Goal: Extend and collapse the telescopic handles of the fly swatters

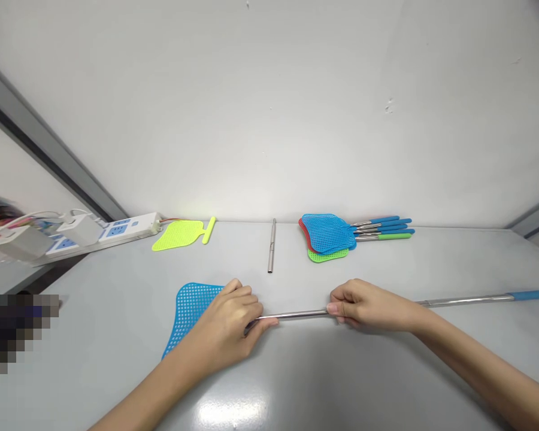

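A fly swatter with a blue perforated head (191, 305), a long extended metal rod and a blue grip lies across the front of the table. My left hand (231, 320) is closed around the place where its head meets the rod, hiding that joint. Further right, my right hand (359, 305) pinches the rod between thumb and fingers. The rod passes under my right hand and runs on to the blue grip (533, 295) at the far right. Beyond my hands, a loose short metal rod (272, 246) lies on the table, touching neither hand.
Several collapsed fly swatters (327, 233) with blue, red and green heads are stacked near the wall. A yellow-green swatter head (179, 234) lies at the back left. Beside it, a white power strip (137, 226) with plugged-in adapters lines the table's (130, 311) left edge.
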Demonstrator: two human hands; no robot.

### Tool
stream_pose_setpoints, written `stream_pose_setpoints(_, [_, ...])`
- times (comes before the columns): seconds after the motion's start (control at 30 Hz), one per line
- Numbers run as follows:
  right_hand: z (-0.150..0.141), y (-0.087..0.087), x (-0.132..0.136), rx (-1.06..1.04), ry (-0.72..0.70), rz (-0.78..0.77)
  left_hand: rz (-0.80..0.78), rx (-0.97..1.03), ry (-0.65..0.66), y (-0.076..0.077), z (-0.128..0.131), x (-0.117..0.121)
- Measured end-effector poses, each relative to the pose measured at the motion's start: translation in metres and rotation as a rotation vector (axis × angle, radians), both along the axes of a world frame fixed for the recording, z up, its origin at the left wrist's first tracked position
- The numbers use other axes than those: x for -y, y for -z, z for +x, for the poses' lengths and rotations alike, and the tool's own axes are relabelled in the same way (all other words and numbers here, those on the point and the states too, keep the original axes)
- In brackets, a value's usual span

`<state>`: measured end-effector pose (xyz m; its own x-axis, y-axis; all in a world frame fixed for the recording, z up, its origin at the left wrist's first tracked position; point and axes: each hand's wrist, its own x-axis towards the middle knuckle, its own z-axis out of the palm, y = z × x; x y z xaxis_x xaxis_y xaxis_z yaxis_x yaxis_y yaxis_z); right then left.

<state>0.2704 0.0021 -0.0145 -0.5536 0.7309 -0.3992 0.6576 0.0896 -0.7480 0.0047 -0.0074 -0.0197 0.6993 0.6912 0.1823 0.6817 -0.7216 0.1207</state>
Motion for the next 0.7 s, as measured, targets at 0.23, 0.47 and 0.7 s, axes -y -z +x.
stream_pose_setpoints(0.23, [-0.0020,0.0091,0.0028,-0.141,-0.030,-0.238,0.020,0.006,0.024,0.0029,0.0044,0.0049])
stream_pose_setpoints(0.47, [-0.0026,0.0068,0.0011,-0.200,-0.013,-0.449,0.006,0.023,0.056,0.0034,0.0073,0.0072])
stream_pose_setpoints(0.7, [-0.0024,0.0015,-0.0014,-0.182,-0.033,-0.348,-0.069,-0.014,0.028,-0.0009,0.0069,0.0036])
